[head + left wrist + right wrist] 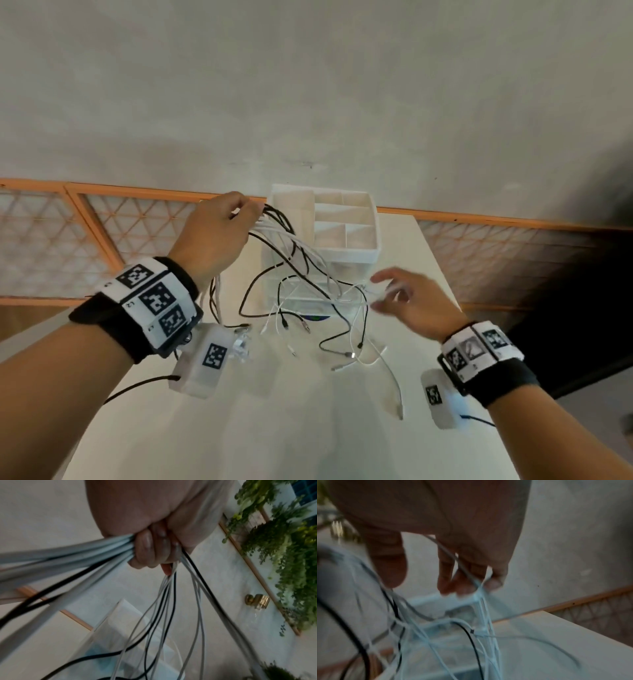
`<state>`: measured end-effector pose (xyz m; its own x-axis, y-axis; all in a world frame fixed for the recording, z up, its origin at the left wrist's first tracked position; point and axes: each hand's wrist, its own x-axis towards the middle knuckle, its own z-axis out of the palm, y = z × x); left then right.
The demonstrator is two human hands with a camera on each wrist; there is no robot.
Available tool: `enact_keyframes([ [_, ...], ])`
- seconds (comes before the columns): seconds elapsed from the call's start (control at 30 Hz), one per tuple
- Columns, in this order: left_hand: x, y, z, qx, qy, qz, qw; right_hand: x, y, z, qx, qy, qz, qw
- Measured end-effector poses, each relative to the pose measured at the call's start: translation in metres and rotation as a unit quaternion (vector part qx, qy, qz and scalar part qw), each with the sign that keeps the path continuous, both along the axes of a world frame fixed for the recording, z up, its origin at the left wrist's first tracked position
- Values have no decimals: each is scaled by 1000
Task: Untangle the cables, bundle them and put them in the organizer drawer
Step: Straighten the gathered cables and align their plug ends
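Note:
My left hand [219, 233] is raised left of the white organizer [342, 255] and grips a bunch of black and white cables [301, 270]; in the left wrist view its fingers [150, 547] are curled round the cables [171, 601]. The strands hang in a tangle in front of the organizer's clear drawers [308, 294], and their plugs [305, 325] lie on the table. My right hand [407, 301] is low at the organizer's right front corner, blurred, thumb apart. A white cable [464, 569] runs across its fingers [447, 577].
The white table [239, 428] ends close to the right of my right hand. A low orange lattice fence [102, 222] and a grey wall stand behind it. A small clear plastic piece [239, 342] lies beside my left wrist. Hanging plants [283, 561] show in the left wrist view.

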<state>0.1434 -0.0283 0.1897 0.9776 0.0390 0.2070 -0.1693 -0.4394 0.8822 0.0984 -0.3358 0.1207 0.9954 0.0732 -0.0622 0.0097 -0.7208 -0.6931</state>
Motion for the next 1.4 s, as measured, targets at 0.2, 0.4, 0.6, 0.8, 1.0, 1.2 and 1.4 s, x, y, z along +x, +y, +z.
enact_keyframes([
  [0.2,-12,-1,25,-146,75,-121,979,10,33,22,224,-94,16,970],
  [0.4,-23,-9,27,-38,64,-207,976,31,84,56,126,-191,21,973],
  [0.6,-15,11,18,70,62,-59,994,38,47,80,124,-357,-116,919],
  [0.8,-5,11,32,-50,-9,23,998,24,16,-1,-157,-37,-10,987],
  [1.0,-3,2,35,-124,16,34,992,17,-9,-58,-194,111,-6,975],
  [1.2,4,9,45,-216,6,42,975,16,-32,-58,-106,183,-90,973],
  [1.4,-3,-4,44,-163,71,-34,983,18,-32,-68,-90,107,-226,964],
])
